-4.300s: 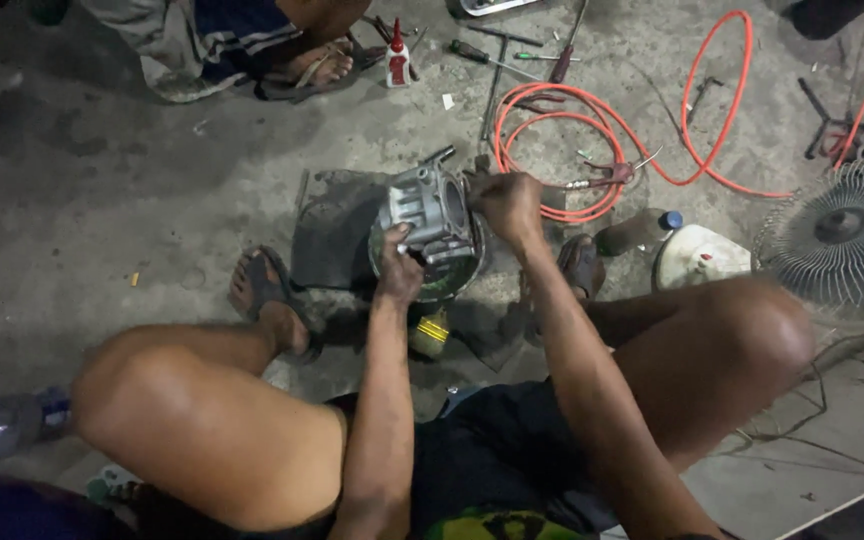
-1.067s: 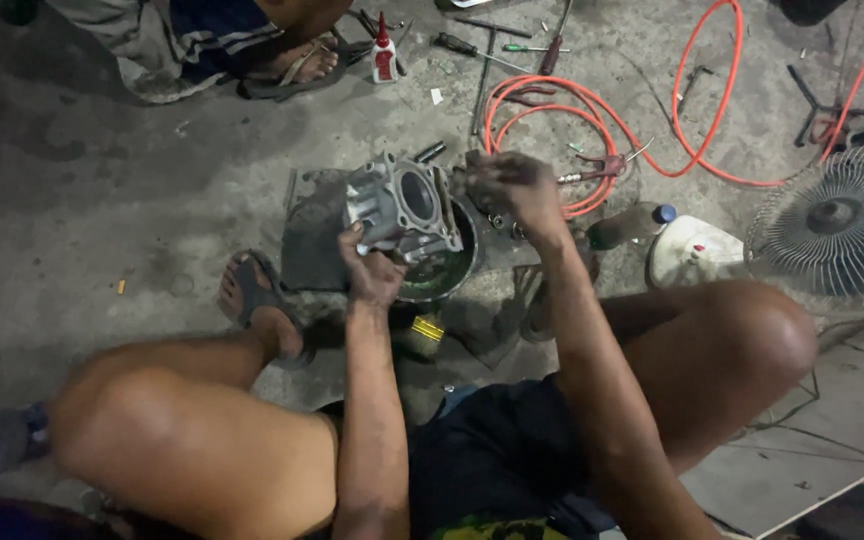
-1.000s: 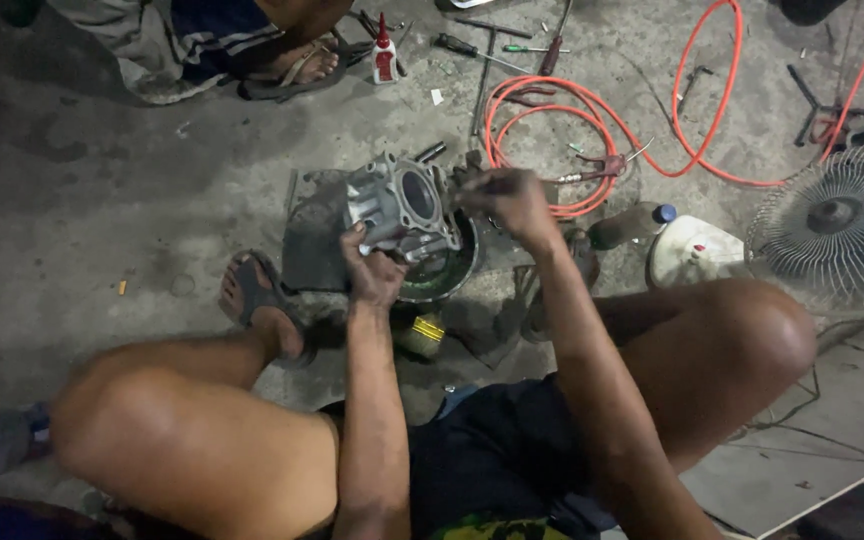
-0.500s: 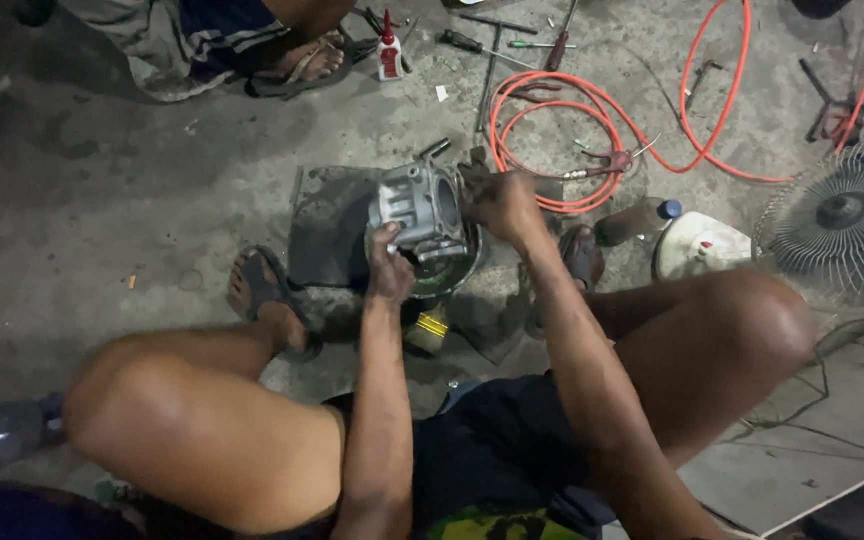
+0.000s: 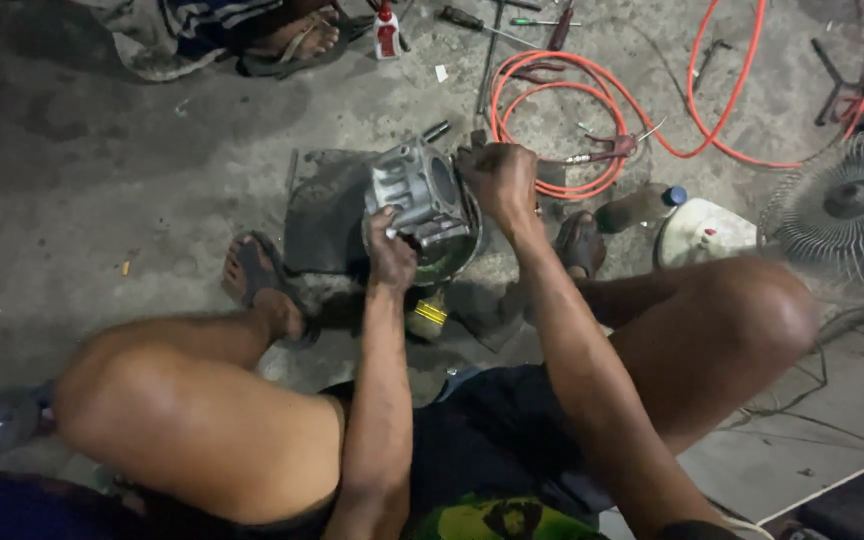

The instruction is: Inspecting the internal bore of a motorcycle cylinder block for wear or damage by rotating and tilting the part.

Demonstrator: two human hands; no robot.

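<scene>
Bare, oil-stained concrete floor (image 5: 102, 180) is my workbench, and I squat low over it so the part sits between my knees within easy reach of both arms. Everything else I place by the grey metal engine cylinder (image 5: 414, 190), which I hold tilted up over a dark round pan (image 5: 457, 255), probably so that drips and grit fall into the pan and not onto the floor.

My left hand (image 5: 390, 250) is clamped around the near lower edge of the cylinder, fingers wrapped on the casting, propping it at an angle so the bore faces up and to the right. My right hand (image 5: 497, 180) is closed in a fist against the right side of the cylinder, at the rim of the bore; it seems to grip something small, but I cannot tell what, since my knuckles hide it.

Under and to the left of the cylinder lies a dark mat (image 5: 327, 210), keeping the part off the dirt. Beyond the cylinder, up and to the right, an orange hose (image 5: 592, 100) lies coiled, with hand tools (image 5: 492, 25) scattered farther off. Well to the right of the cylinder stand a white container (image 5: 702, 235) and a floor fan (image 5: 847, 210). Beyond the cylinder to the upper left, another person's sandalled foot (image 5: 297, 40) rests.
</scene>
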